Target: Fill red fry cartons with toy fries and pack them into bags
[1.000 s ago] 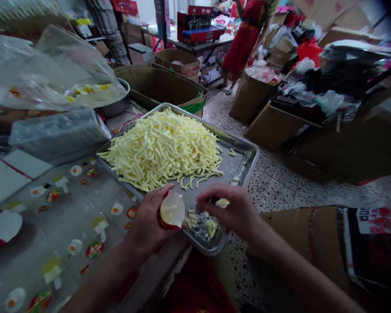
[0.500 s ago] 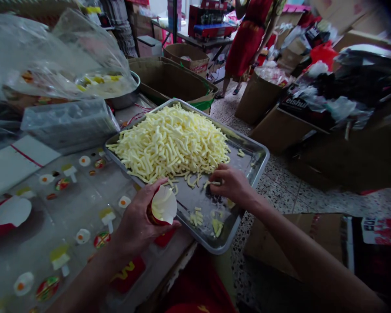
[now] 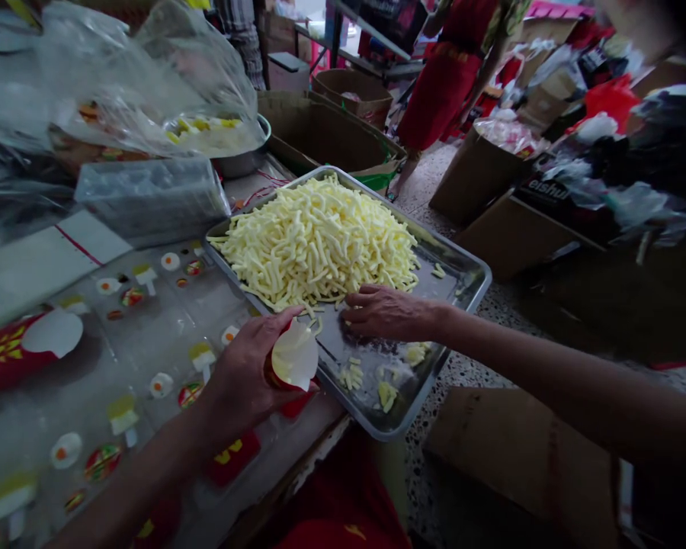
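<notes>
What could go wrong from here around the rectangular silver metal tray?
1. The right hand is at the near foot of the heap of pale yellow sticks; disturbing it might send some sliding across the tray.
2. The tray appears to overhang the speckled grey floor; its support there isn't clear, so a push could tip it.
3. The left hand grips a red-and-white card-like carton; too hard a squeeze might crumple it.

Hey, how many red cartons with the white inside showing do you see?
2. One red carton is in the left hand; the other carton lies on the table at the picture's left edge. Others may be hidden.
</notes>
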Motion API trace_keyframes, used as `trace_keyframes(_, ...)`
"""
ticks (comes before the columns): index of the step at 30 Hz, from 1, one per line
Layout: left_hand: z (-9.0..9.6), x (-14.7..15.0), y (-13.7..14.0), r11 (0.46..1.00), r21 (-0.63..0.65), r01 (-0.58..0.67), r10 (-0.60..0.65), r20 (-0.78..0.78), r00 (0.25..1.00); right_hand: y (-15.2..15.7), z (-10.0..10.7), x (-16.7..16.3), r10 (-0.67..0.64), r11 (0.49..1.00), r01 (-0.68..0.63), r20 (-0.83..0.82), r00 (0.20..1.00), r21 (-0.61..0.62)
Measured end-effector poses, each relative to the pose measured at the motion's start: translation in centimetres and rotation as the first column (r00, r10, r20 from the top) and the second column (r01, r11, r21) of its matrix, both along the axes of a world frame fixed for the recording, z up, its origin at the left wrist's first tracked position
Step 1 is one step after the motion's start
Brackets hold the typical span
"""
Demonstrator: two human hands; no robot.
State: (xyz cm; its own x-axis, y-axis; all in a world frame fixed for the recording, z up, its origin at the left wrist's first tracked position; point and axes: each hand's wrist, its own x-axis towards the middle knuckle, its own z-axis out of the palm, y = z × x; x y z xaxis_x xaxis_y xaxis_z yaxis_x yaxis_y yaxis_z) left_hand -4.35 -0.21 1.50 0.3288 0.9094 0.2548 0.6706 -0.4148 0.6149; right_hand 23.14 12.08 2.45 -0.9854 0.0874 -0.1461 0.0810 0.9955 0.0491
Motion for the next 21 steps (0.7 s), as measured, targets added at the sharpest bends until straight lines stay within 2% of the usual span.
trace_keyframes(3, -0.5, 1.0, 0.7, 0.999, 0.025, 0.038, -0.037, -0.031, 0.999, -0.7, -1.2, -0.4, -0.033, 0.998, 0.032, -0.023, 0.999, -0.057)
trace_keyframes(5, -0.8, 1.4, 1.2, 0.999, -0.008, 0.041, -0.041, -0.058, 0.997, -1.4, -2.0, -0.9, -0.184, 0.976, 0.172, -0.083, 0.979, -0.132)
trace_keyframes(6, -0.8, 1.5, 1.4, 0.999, -0.031, 0.026, -0.029, -0.076, 0.997, -1.7, -2.3, -1.2, -0.287, 0.946, 0.262, -0.114, 0.951, -0.192)
trace_keyframes(7, -0.8, 1.5, 1.6, 0.999, -0.053, 0.001, -0.006, -0.099, 0.995, -2.0, -2.5, -1.5, -0.406, 0.893, 0.359, -0.145, 0.902, -0.271)
trace_keyframes(8, -0.8, 1.5, 1.7, 0.997, -0.071, -0.034, 0.025, -0.127, 0.992, -2.3, -2.5, -1.7, -0.541, 0.809, 0.453, -0.172, 0.823, -0.373)
trace_keyframes(9, -0.6, 1.6, 1.8, 0.994, -0.086, -0.073, 0.058, -0.158, 0.986, -2.6, -2.5, -2.0, -0.678, 0.690, 0.527, -0.187, 0.711, -0.496)
trace_keyframes(10, -0.4, 1.7, 1.8, 0.989, -0.097, -0.110, 0.090, -0.192, 0.977, -3.0, -2.3, -2.2, -0.798, 0.543, 0.560, -0.177, 0.576, -0.626)
trace_keyframes(11, -0.2, 2.0, 1.8, 0.984, -0.105, -0.143, 0.116, -0.227, 0.967, -3.4, -2.0, -2.5, -0.888, 0.388, 0.546, -0.142, 0.438, -0.742)
trace_keyframes(12, 0.0, 2.4, 1.8, 0.979, -0.113, -0.167, 0.133, -0.261, 0.956, -3.9, -1.8, -2.9, -0.943, 0.255, 0.496, -0.099, 0.319, -0.830)
trace_keyframes(13, 0.2, 3.0, 1.8, 0.976, -0.122, -0.180, 0.138, -0.289, 0.947, -4.5, -1.5, -3.3, -0.969, 0.167, 0.436, -0.067, 0.236, -0.884)
trace_keyframes(14, 0.3, 3.7, 1.9, 0.974, -0.129, -0.187, 0.140, -0.307, 0.941, -5.2, -1.2, -3.9, -0.981, 0.131, 0.398, -0.062, 0.182, -0.908)
trace_keyframes(15, 0.4, 4.4, 2.0, 0.972, -0.132, -0.195, 0.146, -0.313, 0.938, -5.9, -1.0, -4.5, -0.985, 0.147, 0.402, -0.095, 0.147, -0.904)
trace_keyframes(17, 0.3, 5.9, 2.5, 0.972, -0.123, -0.202, 0.159, -0.292, 0.943, -7.3, -0.8, -5.8, -0.961, 0.277, 0.531, -0.237, 0.143, -0.801)
trace_keyframes(19, -0.2, 6.9, 3.1, 0.977, -0.093, -0.193, 0.166, -0.241, 0.956, -8.3, -0.5, -6.7, -0.910, 0.404, 0.678, -0.345, 0.229, -0.614)
trace_keyframes(21, -0.8, 7.4, 3.7, 0.983, -0.051, -0.178, 0.164, -0.205, 0.965, -8.8, -0.3, -6.8, -0.873, 0.480, 0.707, -0.359, 0.330, -0.520)
